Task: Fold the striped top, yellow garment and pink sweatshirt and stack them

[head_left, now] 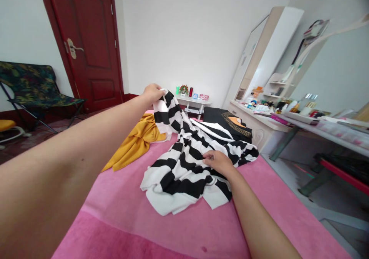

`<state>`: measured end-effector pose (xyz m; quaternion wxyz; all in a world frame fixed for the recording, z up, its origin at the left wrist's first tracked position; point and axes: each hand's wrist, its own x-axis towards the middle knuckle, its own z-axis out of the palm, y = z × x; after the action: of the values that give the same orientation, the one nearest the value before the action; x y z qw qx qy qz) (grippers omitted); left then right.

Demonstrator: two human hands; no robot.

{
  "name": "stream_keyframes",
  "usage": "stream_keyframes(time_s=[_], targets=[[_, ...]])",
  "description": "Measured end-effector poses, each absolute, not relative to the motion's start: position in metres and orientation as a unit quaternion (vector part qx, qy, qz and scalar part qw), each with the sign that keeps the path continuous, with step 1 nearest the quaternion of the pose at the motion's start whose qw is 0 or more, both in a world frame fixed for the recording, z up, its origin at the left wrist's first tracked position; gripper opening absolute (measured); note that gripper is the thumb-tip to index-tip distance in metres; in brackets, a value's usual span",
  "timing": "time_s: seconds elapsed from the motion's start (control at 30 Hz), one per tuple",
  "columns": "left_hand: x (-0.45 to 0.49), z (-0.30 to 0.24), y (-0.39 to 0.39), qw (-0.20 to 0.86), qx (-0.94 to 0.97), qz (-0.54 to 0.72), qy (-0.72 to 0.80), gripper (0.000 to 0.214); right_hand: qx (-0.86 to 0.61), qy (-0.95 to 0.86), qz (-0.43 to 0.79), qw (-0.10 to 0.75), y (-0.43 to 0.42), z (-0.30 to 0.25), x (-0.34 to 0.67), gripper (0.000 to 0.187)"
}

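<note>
A black-and-white striped garment (184,166) lies crumpled on a pink bed cover (121,220). My left hand (152,93) is closed on one edge of the garment and holds it lifted above the bed at the far side. My right hand (217,161) rests on the middle of the striped cloth with its fingers curled into the fabric. A yellow garment (135,141) lies bunched to the left of the striped one. A black garment with an orange and gold print (230,122) lies behind it.
A dark red door (89,40) and a folding chair (34,90) stand at the left. A small white table (193,101) with bottles is beyond the bed. A cluttered dresser (259,117) and desk (331,130) line the right wall.
</note>
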<state>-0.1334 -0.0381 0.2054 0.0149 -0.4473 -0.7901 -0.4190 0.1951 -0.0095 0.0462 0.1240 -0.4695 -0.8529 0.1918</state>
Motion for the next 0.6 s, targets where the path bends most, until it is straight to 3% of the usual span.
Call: stream_keyframes(time_s=[0.1,0.23,0.43,0.6], targets=[[-0.143,0.175,-0.037,0.064,-0.497,-0.319,-0.805,0.057,-0.459,-0.851,0.217,0.135,-0.007,0.044,0.198,0.028],[-0.103,0.104,-0.070,0.134,-0.671,-0.246,-0.687,0.046,-0.448,-0.856,0.216,0.142,-0.010,0.042,0.200,0.030],[-0.054,0.052,-0.137,0.018,-0.823,-0.180,-0.538,0.037,-0.396,-0.895,0.144,0.143,-0.029,0.043,0.201,0.028],[-0.069,0.056,-0.171,-0.035,-0.814,-0.200,-0.544,0.042,-0.333,-0.884,0.276,0.174,-0.054,0.059,0.236,0.035]])
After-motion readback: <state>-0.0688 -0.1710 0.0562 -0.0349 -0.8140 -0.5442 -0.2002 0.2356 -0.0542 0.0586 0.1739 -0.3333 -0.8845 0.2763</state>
